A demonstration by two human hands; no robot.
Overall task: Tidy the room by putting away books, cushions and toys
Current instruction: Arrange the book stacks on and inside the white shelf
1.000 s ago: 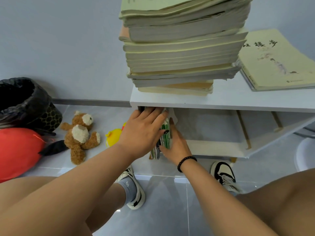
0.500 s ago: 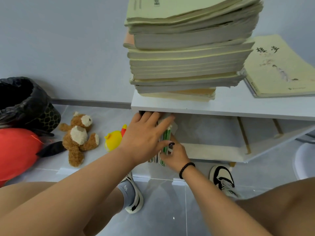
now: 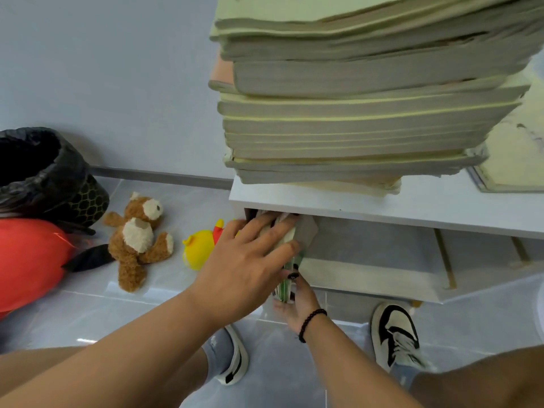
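- Since the frame half a second back, the view has closed in on the shelf, the tall stack now fills the upper right, and the right hand (image 3: 297, 304) has slid lower along the upright books.
- Left hand (image 3: 247, 269) lies flat with its fingers straight and slightly spread, pressing against the front of a thin bundle of upright books with green and white spines (image 3: 287, 278), at the left end of the lower compartment.
- Right hand sits below the left one, palm turned up, fingers curled round the bottom edge of that same bundle; a black beaded bracelet (image 3: 312, 322) circles its wrist.
- White wooden shelf unit (image 3: 382, 207) carries the tall stack of pale green and cream paperback books (image 3: 368, 113) on its top board, directly above the bundle.
- Another pale green book (image 3: 515, 154) lies flat on the top board just right of the stack, cut off by the frame edge.
- On the grey tiled floor to the left lie a brown and cream plush bear (image 3: 138, 240) on its back and, near it, a yellow plush duck (image 3: 200, 248), partly hidden by the left hand.
- Farther left, a red cushion (image 3: 29, 257) rests against a bin lined with a black plastic bag (image 3: 44, 175).
- Two black and white trainers (image 3: 394, 334) stand on the floor beneath the shelf's front edge.
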